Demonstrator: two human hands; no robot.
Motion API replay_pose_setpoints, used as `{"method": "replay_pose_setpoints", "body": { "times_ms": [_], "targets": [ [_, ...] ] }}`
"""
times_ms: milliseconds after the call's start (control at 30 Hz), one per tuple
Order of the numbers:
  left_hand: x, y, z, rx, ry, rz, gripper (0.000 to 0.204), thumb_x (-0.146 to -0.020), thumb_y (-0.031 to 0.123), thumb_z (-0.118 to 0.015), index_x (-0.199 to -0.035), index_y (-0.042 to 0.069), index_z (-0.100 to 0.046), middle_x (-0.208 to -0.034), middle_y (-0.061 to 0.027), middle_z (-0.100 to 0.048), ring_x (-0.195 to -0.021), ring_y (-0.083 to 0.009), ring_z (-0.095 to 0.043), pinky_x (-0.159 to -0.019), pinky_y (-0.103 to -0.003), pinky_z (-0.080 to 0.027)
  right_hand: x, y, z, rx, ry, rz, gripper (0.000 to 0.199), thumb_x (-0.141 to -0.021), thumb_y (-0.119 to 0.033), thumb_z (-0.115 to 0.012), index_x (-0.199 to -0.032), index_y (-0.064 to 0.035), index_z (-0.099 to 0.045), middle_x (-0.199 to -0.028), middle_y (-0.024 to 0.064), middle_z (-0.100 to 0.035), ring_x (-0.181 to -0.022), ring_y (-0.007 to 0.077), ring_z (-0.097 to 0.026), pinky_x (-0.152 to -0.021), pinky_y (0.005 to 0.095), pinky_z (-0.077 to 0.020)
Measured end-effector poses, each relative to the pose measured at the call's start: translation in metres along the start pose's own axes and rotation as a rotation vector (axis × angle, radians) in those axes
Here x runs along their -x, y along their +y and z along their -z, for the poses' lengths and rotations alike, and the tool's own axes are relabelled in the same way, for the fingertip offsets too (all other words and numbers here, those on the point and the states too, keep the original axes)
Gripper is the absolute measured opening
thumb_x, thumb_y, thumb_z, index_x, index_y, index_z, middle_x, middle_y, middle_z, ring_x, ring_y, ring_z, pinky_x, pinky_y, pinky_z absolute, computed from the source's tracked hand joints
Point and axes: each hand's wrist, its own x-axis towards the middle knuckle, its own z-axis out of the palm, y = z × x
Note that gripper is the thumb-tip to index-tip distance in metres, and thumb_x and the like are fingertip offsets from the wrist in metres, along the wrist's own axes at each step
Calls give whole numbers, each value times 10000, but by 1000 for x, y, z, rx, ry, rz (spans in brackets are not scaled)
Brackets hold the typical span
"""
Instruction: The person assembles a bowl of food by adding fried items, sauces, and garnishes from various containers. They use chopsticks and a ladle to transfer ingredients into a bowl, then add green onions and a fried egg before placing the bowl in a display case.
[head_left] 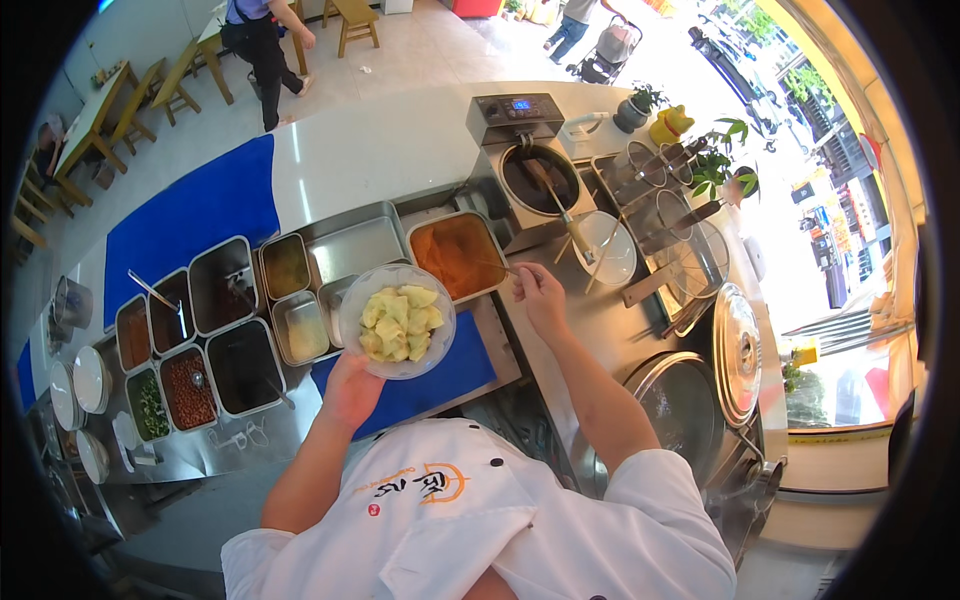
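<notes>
My left hand (354, 392) grips the near left rim of a clear plastic bowl (350, 312). Pale yellow chunks (402, 325), looking like potato pieces, fill its middle. To the right, my right hand (541, 297) is closed around a thin-handled utensil (508, 267), whose far end reaches over the right side of a steel pan (503, 280) of orange-red powder (455, 258). The utensil's tip is too small to make out. The bowl sits just left of and nearer than this pan, above the counter's front part.
Several steel seasoning pans stand left, among them chopped greens (151, 408) and peanuts (190, 385). A fryer (538, 178), a white bowl (608, 250), wire strainers (690, 260) and a large pot (675, 400) occupy the right. A person (262, 45) walks beyond the counter.
</notes>
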Motion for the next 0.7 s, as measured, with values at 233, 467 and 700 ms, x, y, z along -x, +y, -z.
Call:
{"method": "replay_pose_setpoints", "body": {
  "times_ms": [233, 467, 700],
  "targets": [
    [-26, -1, -3, -87, 177, -77, 682, -928, 176, -607, -1549, 55, -355, -1556, -93, -452, -1438, -249, -434, -1230, -428, -326, 6, 21, 30, -437, 140, -290, 236, -1029, -206, -634, -1150, -13, -695, -883, 74, -673, -734, 142, -646, -667, 287, -556],
    [-43, 1, -6, -119, 198, -77, 641, -970, 167, -547, -1563, 60, -329, -1592, -98, -415, -1461, -281, -405, -1232, -477, -325, 13, -1, 43, -568, 117, -364, 270, -1044, -203, -617, -1207, 11, -647, -897, 52, -674, -786, 125, -646, -691, 263, -544],
    [-56, -2, -11, -129, 261, -105, 650, -945, 156, -601, -1546, 90, -361, -1551, -99, -443, -1429, -292, -426, -1226, -481, -327, 14, -18, 54, -573, 118, -322, 261, -1040, -205, -624, -1198, 1, -652, -898, 53, -690, -762, 123, -653, -670, 252, -547]
  ]
}}
